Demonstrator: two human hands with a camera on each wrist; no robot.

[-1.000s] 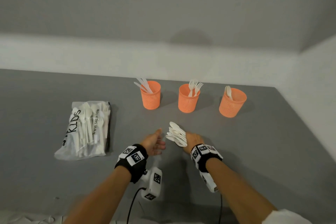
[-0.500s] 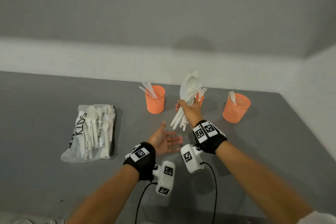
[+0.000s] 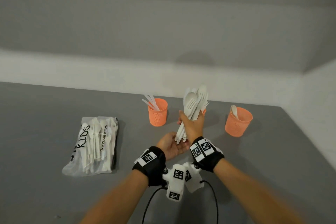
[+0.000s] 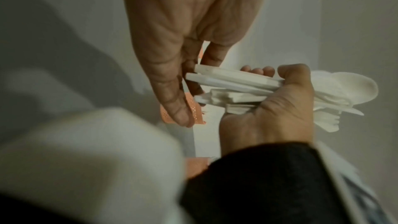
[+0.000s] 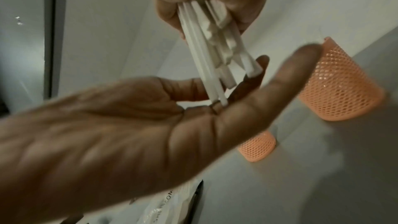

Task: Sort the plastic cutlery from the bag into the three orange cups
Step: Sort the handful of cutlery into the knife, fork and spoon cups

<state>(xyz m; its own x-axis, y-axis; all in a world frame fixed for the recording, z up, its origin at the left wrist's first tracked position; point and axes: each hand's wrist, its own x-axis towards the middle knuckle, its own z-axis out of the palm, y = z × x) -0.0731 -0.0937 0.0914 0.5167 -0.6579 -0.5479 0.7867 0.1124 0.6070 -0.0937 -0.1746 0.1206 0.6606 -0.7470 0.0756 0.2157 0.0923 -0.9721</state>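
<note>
- Left hand point(image 3: 171, 146): palm up, fingers straight and relaxed, held under the handle ends of the bundle; the handle tips touch or nearly touch its fingers point(image 5: 254, 74). The grip here is apart, holding nothing.
- Right hand point(image 3: 192, 123): grip clamped round a mixed bundle of white plastic spoons, forks and knives point(image 3: 195, 103), held upright above the grey desk point(image 3: 272, 160), heads uppermost.
- Step in hand, as judged: squaring the handle ends against the left palm before single pieces are picked out. The next move calls for separating one type from the bundle and carrying it to its matching cup.
- Clear plastic bag with black lettering point(image 3: 94, 143): lies flat on the desk to the left, with more white cutlery inside.
- Left orange mesh cup point(image 3: 157, 114): holds what appear to be knives.
- Right orange mesh cup point(image 3: 238, 122): holds spoons.
- Middle orange mesh cup point(image 3: 204, 112): almost wholly hidden behind the right hand and bundle; only a sliver of rim shows, and its contents cannot be made out.
- The count of pieces in the bundle cannot be told; the wrist views are blurred at the near edges.
</note>
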